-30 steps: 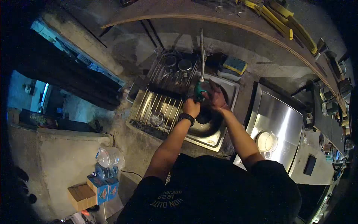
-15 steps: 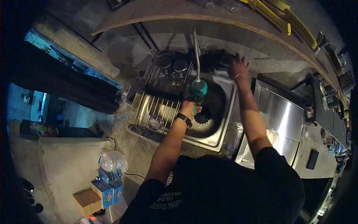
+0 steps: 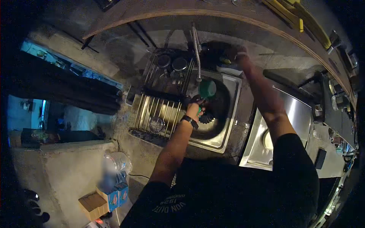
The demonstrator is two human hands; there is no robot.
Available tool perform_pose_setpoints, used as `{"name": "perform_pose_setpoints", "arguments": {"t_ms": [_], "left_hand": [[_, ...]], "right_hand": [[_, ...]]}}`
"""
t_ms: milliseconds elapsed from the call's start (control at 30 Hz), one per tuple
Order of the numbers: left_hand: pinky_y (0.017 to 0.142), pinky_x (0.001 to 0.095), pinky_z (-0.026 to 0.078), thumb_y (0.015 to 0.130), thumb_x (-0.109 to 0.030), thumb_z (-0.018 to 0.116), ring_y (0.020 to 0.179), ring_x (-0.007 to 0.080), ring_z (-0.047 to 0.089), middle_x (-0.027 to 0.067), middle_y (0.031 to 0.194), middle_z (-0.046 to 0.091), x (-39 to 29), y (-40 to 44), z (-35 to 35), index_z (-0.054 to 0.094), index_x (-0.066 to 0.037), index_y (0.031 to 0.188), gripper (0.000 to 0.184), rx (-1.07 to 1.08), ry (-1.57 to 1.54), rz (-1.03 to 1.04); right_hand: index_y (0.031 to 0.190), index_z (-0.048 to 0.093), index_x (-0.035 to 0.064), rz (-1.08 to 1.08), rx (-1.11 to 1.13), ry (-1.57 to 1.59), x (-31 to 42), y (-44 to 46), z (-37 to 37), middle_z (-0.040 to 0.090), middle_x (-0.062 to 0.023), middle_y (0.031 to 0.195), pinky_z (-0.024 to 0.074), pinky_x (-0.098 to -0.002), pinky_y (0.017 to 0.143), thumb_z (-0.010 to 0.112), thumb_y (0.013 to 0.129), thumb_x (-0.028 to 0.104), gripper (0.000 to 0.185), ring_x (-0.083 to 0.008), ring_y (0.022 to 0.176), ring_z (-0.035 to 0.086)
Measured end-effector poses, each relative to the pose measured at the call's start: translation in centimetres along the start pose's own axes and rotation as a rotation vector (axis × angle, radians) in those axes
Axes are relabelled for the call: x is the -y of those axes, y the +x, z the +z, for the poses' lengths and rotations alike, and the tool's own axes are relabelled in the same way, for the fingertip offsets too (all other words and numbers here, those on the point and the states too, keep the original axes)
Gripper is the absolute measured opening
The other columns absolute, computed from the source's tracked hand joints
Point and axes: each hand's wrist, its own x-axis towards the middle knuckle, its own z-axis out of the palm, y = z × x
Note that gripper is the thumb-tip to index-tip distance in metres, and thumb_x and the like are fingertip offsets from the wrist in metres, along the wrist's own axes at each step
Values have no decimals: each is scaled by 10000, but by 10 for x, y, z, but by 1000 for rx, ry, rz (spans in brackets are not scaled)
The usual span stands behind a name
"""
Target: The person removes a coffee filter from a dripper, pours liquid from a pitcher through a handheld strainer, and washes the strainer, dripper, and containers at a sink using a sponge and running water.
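Note:
My left hand (image 3: pixel 194 109) is over the sink (image 3: pixel 232 108), its fingers wrapped round the handle of a green scoop-like utensil (image 3: pixel 207 88). The utensil's wide head is under the tap spout (image 3: pixel 199 78); I cannot make out whether water runs. Below the hand, a dark fluted piece (image 3: pixel 206 117) lies in the basin. My right hand (image 3: pixel 241 55) reaches behind the sink, close to a yellow-green sponge (image 3: pixel 225 60) and a pale tray-like holder (image 3: pixel 229 70). Its fingers are smeared by motion and lost in shadow, so whether they touch anything is unclear.
Left of the basin, a metal drying rack (image 3: pixel 146 114) holds a clear glass (image 3: pixel 156 124) and dark-looking jars (image 3: pixel 179 64). A steel worktop (image 3: pixel 294 110) is on the right. The wooden shelf edge (image 3: pixel 190 16) curves overhead. Boxes (image 3: pixel 93 205) and a large bottle (image 3: pixel 119 161) stand lower left.
My right hand has swept farther back and blurred, its forearm now more slanted; the sponge has come into view beside it. The green utensil's head has tilted rightward in my left hand.

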Motion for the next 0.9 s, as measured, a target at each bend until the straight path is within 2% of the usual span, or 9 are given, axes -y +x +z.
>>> {"name": "perform_pose_setpoints", "arguments": {"t_ms": [233,267,367,433,500,533,600,700,900], "left_hand": [[355,240,265,943,-199,556,480,122,482,53,735,614,21,-4,0,597,-93,1029,143,-7,-36,68],[355,242,266,945,-206,554,473,122,476,49,717,600,24,-1,0,594,-101,1025,139,-12,-43,92],[356,248,269,953,-228,548,451,123,459,39,664,560,35,-3,-9,587,-126,1014,126,-43,-56,153],[357,252,271,957,-243,544,436,123,447,32,628,533,41,-1,-12,582,-142,1006,119,-57,-60,194],[357,255,273,962,-258,540,422,123,436,25,592,506,47,-2,-13,577,-158,999,113,-66,-60,232],[357,257,274,965,-265,538,415,123,430,21,574,492,52,-2,-14,575,-166,995,110,-68,-58,249],[358,259,276,966,-265,537,416,123,431,21,578,495,57,4,-17,575,-164,992,111,-61,-40,279],[358,263,283,968,-264,536,419,125,435,22,590,501,62,12,-22,574,-157,982,115,-50,6,370],[360,270,296,972,-262,533,427,128,443,24,614,513,76,28,-32,573,-142,962,127,-53,79,578]], "right_hand": [[1164,666,162,-315,-640,81,-34,10,20,684,-156,1083,519,-454,764,644,834,446,436,-308,968,648],[1035,698,138,69,-129,-63,22,-33,-74,710,-115,948,503,-468,685,629,788,228,271,-331,809,676],[1131,662,102,-44,-404,434,18,-63,0,687,-147,1071,513,-481,795,680,794,504,525,-359,996,628],[1148,657,39,237,-28,625,84,-140,-40,655,-206,1114,500,-479,847,672,787,459,554,-365,1027,606],[1168,646,66,-196,-539,560,124,-168,38,696,-185,972,429,-459,983,686,790,270,431,-393,817,657],[1028,701,-13,-40,65,328,154,-197,33,518,-312,1330,297,-534,1107,577,853,368,437,-471,1269,434],[1049,704,-2,-192,-297,652,164,-210,41,409,-381,1397,245,-532,1142,507,905,335,415,-514,1367,292],[1057,713,112,139,102,1046,153,-192,57,636,-106,1260,426,-370,1013,553,894,291,291,-295,1091,622],[843,668,-2,33,-12,759,188,-212,48,662,-192,806,487,-465,649,534,917,296,335,-403,695,626]]}}
